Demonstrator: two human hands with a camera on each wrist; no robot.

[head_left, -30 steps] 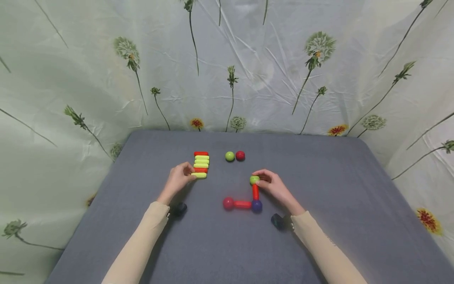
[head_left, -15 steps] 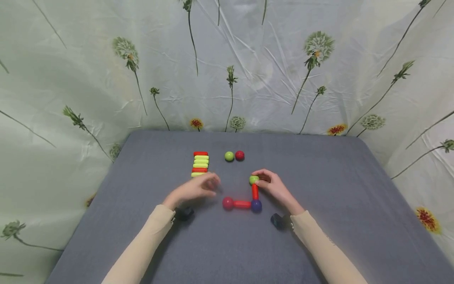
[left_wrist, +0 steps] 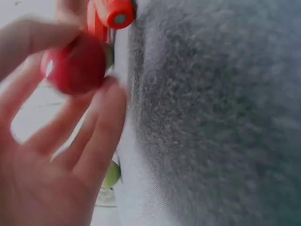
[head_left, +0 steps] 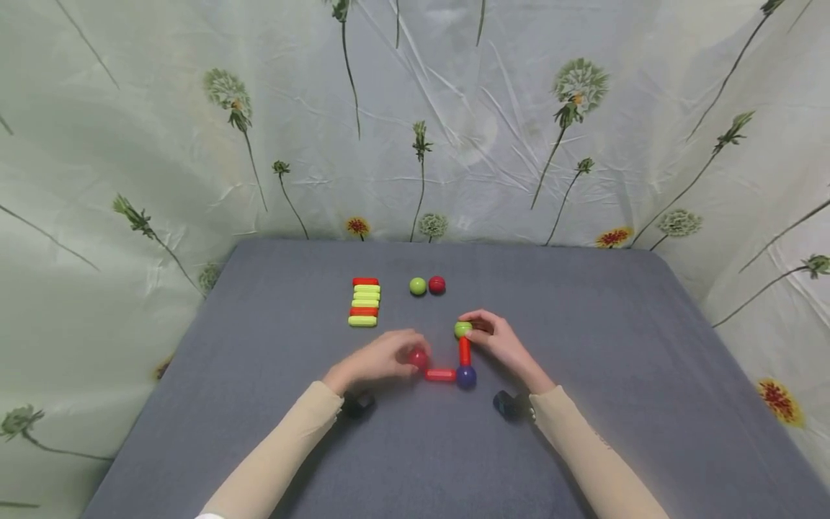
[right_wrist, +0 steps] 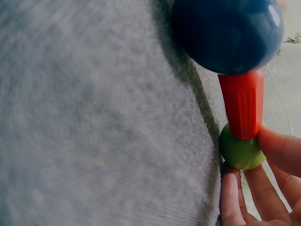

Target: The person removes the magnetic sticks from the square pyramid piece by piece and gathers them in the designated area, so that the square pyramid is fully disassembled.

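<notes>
In the head view my left hand point(head_left: 385, 355) grips a red ball point(head_left: 418, 359) between thumb and fingers. The left wrist view shows that ball point(left_wrist: 77, 66) apart from a red rod point(left_wrist: 120, 14), whose grey end faces out. On the table this rod point(head_left: 441, 375) joins a dark blue ball point(head_left: 465, 377). From the blue ball a second red rod point(head_left: 465, 352) runs away from me to a green ball point(head_left: 462, 329), which my right hand point(head_left: 502, 344) pinches. The right wrist view has the green ball point(right_wrist: 242, 148) between thumb and fingers, its rod attached.
A column of yellow and red rods point(head_left: 365, 303) lies left of centre on the grey table point(head_left: 583, 324). Farther back, a loose green ball point(head_left: 418, 286) and a loose red ball point(head_left: 437, 285) sit side by side. Dark wrist cameras point(head_left: 506, 405) are near my wrists.
My left hand has left the rods, moved right and taken hold of the red ball, which has shifted off its rod, slightly away from me. My right hand stays on the green ball.
</notes>
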